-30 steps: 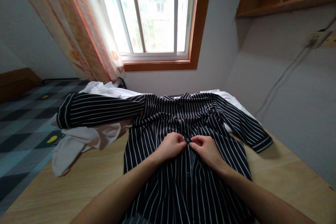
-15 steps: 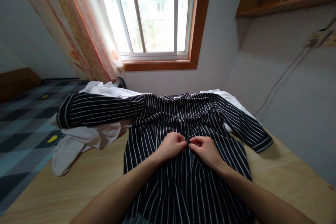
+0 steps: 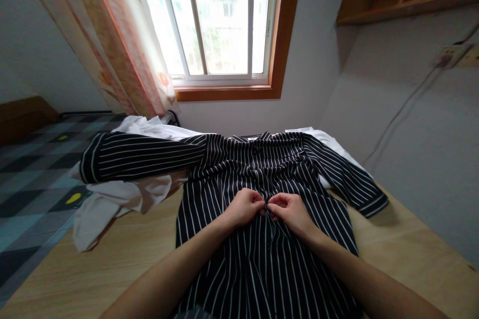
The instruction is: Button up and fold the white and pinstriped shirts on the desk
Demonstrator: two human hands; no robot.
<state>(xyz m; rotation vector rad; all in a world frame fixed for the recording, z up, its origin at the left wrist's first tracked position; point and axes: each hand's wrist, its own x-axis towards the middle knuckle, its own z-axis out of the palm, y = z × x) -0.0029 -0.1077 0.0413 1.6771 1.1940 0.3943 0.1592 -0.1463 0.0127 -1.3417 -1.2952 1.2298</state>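
A black shirt with white stripes (image 3: 220, 194) lies spread front side up, its collar at the far end and its sleeves stretched out to both sides. At the middle of its front placket, my left hand (image 3: 245, 207) pinches the fabric between thumb and fingers. My right hand (image 3: 292, 213) pinches the same place from the other side, its fingertips almost touching those of the left. The fingers hide whatever small part of the placket lies between them. White garments (image 3: 123, 197) lie under the striped sleeves.
The shirt rests on a pale wooden board (image 3: 419, 244). To the left is a bed with a checked sheet (image 3: 33, 179). Behind stand a window (image 3: 224, 25) and a patterned curtain (image 3: 119, 40). A wooden shelf (image 3: 411, 7) and a cable (image 3: 396, 114) are on the right wall.
My right fingertips have moved slightly left, closer to my left ones. The placket below the hands has shifted a little; the rest of the shirt lies as before.
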